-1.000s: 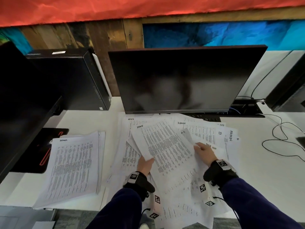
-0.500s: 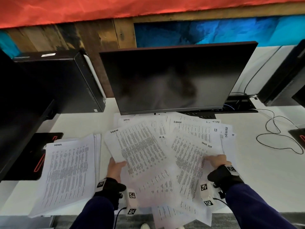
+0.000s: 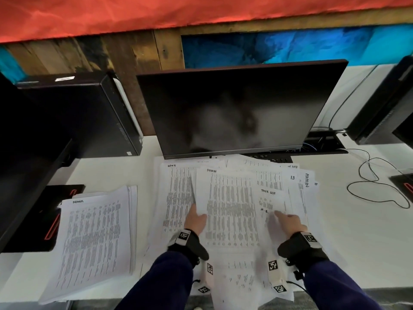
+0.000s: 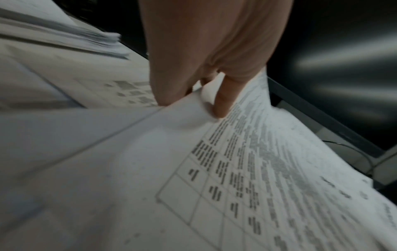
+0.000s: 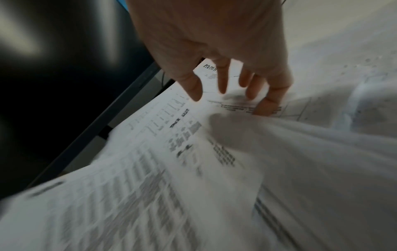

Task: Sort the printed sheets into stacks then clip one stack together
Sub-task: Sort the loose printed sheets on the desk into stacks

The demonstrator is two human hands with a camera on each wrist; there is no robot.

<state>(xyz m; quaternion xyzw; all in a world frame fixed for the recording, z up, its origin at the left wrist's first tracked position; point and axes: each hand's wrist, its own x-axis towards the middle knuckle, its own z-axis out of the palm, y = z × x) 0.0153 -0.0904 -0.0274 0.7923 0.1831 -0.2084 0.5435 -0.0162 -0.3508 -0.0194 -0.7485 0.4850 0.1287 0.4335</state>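
A printed sheet [image 3: 232, 211] headed in handwriting lies raised atop the loose spread of sheets [image 3: 297, 186] on the white desk [image 3: 357, 220], in front of the dark monitor [image 3: 234, 108]. The left hand [image 3: 196, 220] pinches its left edge; the left wrist view shows what the head view hides, the thumb [image 4: 223, 101] on top and fingers curled beneath. The right hand [image 3: 288, 222] rests on a "TASK LIST" sheet [image 3: 271, 200]; the right wrist view shows its fingers [image 5: 268, 101] spread and loosely bent, tips touching paper, gripping nothing. A sorted stack [image 3: 93, 240] lies well apart at the left, beside a black computer tower [image 3: 89, 115]. A cable [image 3: 377, 186] loops at the right.
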